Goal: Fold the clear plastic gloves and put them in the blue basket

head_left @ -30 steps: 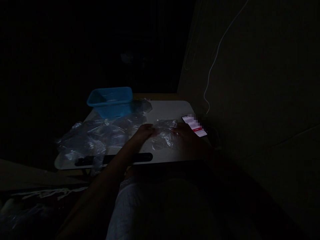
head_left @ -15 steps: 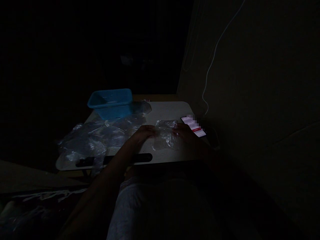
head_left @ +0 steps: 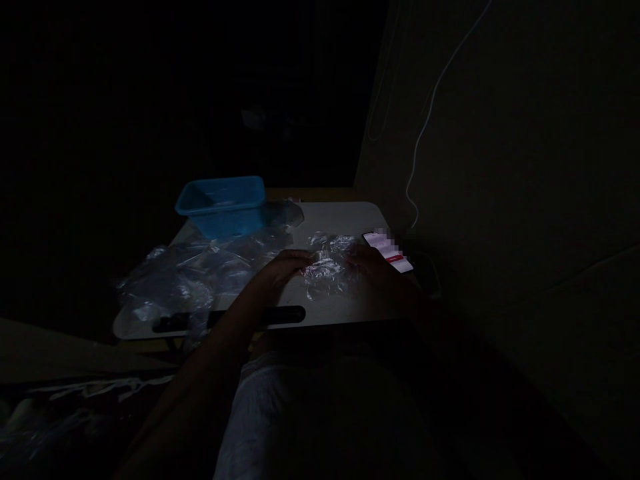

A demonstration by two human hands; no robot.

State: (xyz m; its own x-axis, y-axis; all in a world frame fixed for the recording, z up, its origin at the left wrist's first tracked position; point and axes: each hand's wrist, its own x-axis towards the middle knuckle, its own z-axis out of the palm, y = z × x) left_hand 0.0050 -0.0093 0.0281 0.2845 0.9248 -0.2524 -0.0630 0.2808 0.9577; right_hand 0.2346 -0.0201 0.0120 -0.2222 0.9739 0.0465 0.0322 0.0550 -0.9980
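A crinkled clear plastic bag point(head_left: 327, 267) is held between my two hands, just above or on the white table point(head_left: 335, 217); the dim light hides which. My left hand point(head_left: 287, 263) pinches its left side, with the thumb and fingers closed. On the opposite side, my right hand point(head_left: 369, 260) grips the edge, though its fingers are mostly in shadow. More clear plastic bags point(head_left: 225, 267) lie in a loose heap to the left of my left hand.
A blue plastic basin point(head_left: 227, 217) stands at the table's back left, beside the heap. A lit phone point(head_left: 390, 252) lies at the right edge, close to my right hand. The table has a dark slot point(head_left: 285, 315) along its front. A white cable point(head_left: 423, 133) hangs along the wall.
The plastic between my hands has become more bunched and crinkled, and its upper part has risen a little. Both hands have stayed in nearly the same place.
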